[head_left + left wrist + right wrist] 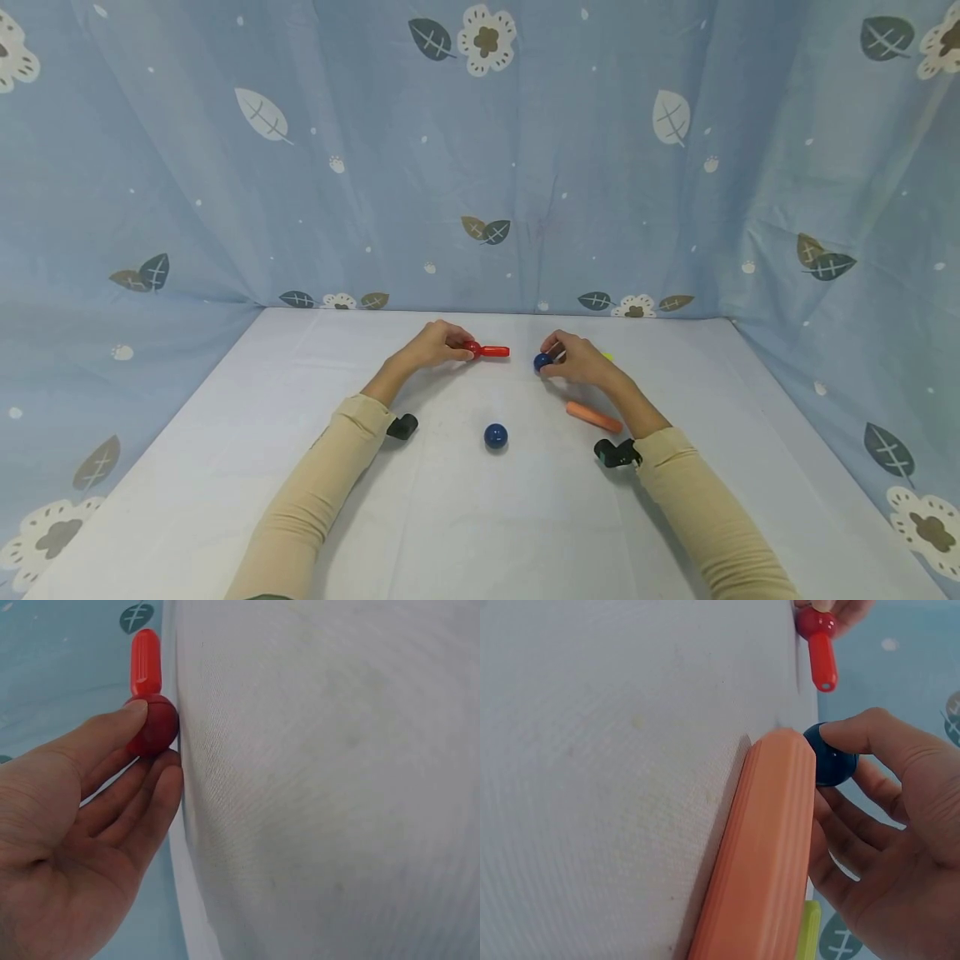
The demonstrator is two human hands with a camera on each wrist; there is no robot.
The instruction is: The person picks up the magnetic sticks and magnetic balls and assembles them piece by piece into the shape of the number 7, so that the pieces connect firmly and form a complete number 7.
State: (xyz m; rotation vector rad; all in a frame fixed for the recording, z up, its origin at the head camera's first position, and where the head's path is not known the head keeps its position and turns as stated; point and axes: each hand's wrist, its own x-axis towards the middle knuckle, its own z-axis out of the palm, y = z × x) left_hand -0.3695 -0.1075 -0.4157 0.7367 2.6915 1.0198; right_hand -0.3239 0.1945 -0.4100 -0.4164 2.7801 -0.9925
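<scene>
My left hand [437,344] pinches a red ball [159,726] between thumb and fingers at the back of the table. A short red stick [496,352] extends from the ball, pointing right toward the other hand. Across a small gap, my right hand [577,360] holds a blue ball [832,755] by thumb and fingertips. Nearer the front, a second blue ball [496,436] lies on the white cloth. An orange ridged stick [594,417] lies below the right hand, large in the right wrist view.
A yellow-green piece [808,930] shows partly behind the right hand and the orange stick. Black wrist camera mounts [617,452] stick out at both sleeves. The white-covered table [450,533] ends at a blue patterned curtain [525,167].
</scene>
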